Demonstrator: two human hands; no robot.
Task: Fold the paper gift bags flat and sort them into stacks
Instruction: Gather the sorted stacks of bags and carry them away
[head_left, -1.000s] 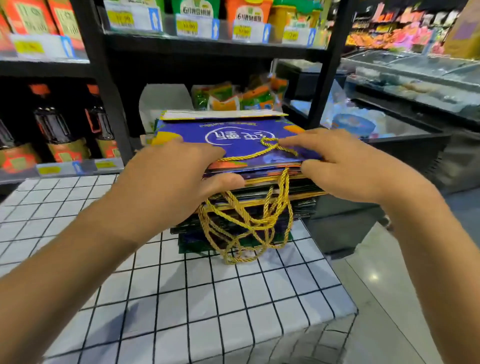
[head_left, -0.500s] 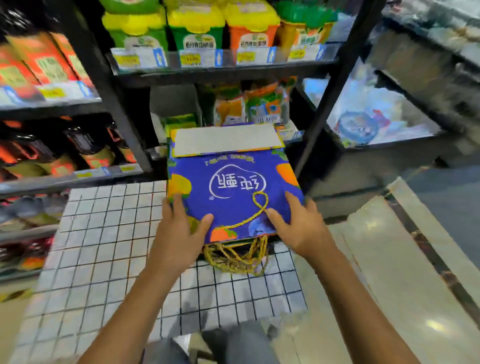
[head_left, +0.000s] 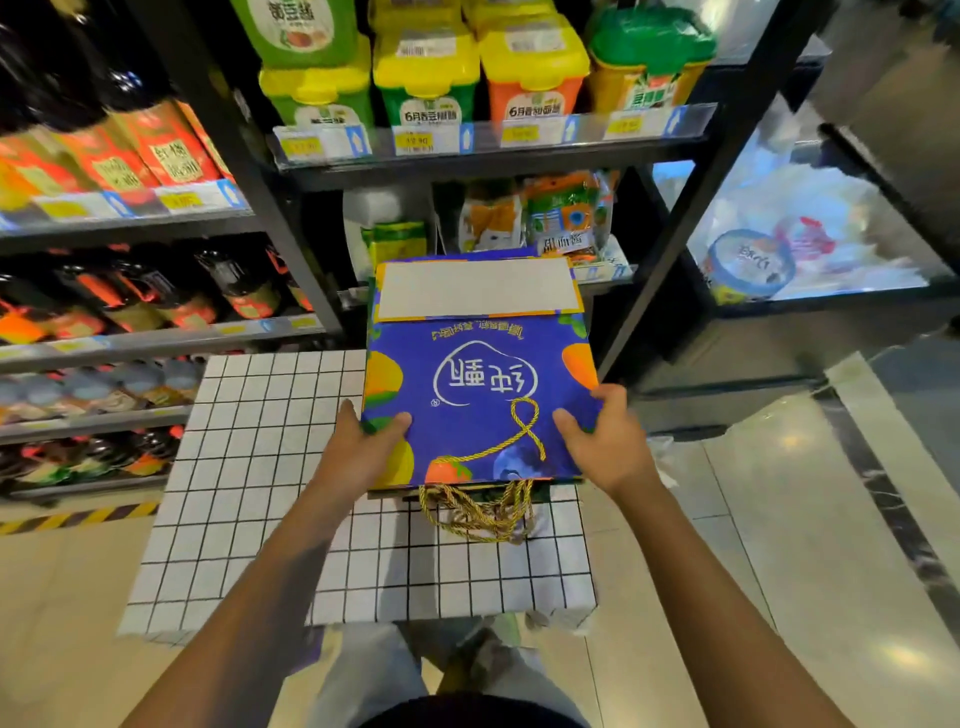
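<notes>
1. The stack (head_left: 475, 395) of folded gift bags lies at the far right corner of the table (head_left: 270, 467). Its far end overhangs the table's far edge toward the shelf (head_left: 483, 156).
2. The top bag is blue, face up, with its print upside down to the viewer. Its white base panel (head_left: 475, 288) is folded flat at the far end.
3. A gold cord (head_left: 524, 431) from the top bag lies looped across its face. The remaining cords (head_left: 478, 512) hang in a bundle from the near edge of the stack onto the table.
4. The left hand (head_left: 363, 452) grips the near left corner: thumb on the top face, fingers curled along the side. How far they reach under cannot be told.
5. The right hand (head_left: 602, 441) grips the near right corner the same way, thumb on top and fingers wrapped round the side.
6. Judgement: the two-sided hold squares the bag edges and keeps the stack from sliding apart. Gripping the near corners leaves the cords free.
7. Judgement: the bags in view are already flat; aligning or shifting this stack appears to be the step in hand.
8. Risk: the overhanging far end could tip or fan out if the grip loosens.
</notes>
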